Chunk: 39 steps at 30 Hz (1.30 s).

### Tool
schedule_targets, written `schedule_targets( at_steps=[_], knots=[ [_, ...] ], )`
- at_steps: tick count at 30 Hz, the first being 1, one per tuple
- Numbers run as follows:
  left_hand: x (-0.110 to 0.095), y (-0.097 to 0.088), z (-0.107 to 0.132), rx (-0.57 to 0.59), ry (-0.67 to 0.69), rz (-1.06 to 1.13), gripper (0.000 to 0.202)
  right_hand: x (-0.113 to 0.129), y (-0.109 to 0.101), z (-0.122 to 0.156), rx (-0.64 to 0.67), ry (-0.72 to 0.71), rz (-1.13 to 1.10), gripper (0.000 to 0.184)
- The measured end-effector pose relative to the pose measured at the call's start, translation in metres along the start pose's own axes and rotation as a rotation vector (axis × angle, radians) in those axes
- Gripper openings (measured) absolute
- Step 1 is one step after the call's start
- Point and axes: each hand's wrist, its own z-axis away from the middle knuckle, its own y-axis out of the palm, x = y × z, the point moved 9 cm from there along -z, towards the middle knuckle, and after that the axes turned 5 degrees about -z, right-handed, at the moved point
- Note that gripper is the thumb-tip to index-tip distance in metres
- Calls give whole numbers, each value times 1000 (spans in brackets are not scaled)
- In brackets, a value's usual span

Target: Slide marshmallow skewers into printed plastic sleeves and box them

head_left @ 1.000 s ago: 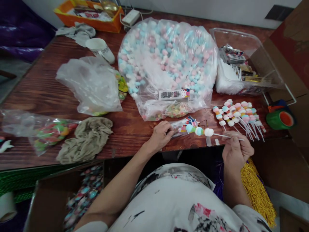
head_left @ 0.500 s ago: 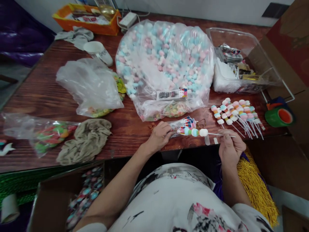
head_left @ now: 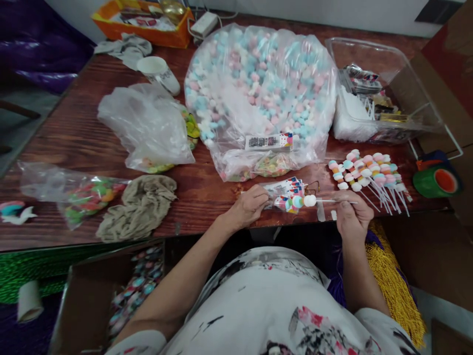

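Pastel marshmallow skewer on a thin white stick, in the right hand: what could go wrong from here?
The pastel marshmallow skewer might snag on the clear plastic bags with colourful print pinched by the left hand, since its front end overlaps them.

The right hand grips only the thin white stick, so the candy could tilt or twist.

Everything sits near the front edge of the brown wooden table, so a slip might drop something.

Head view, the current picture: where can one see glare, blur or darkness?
Head view: pale glare on the big bag; head view again: slight softness on the skewer, and print on the label too unclear to read; head view, lower part: deep shadow under the table.
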Motion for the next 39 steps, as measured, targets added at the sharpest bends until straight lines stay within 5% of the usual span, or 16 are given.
schedule_targets(
  at_steps=[8, 14, 22, 32, 39],
  knots=[
    [-2, -4, 0, -49, -28, -26, 7, -5, 12, 13, 35, 19, -7, 11],
    [3, 1, -17, 72, -13, -169, 46, -9, 11, 20, -54, 24, -44, 11],
    [-11, 0, -24, 71, 96, -6, 37, 11, 2, 7, -153, -97, 9, 7],
    [-11, -5, -17, 66, -44, 118, 22, 26, -5, -2, -53, -123, 227, 11],
    [-28, 1, -10, 85, -44, 170, 57, 24, -5, 10, -55, -105, 219, 10]
  ],
)
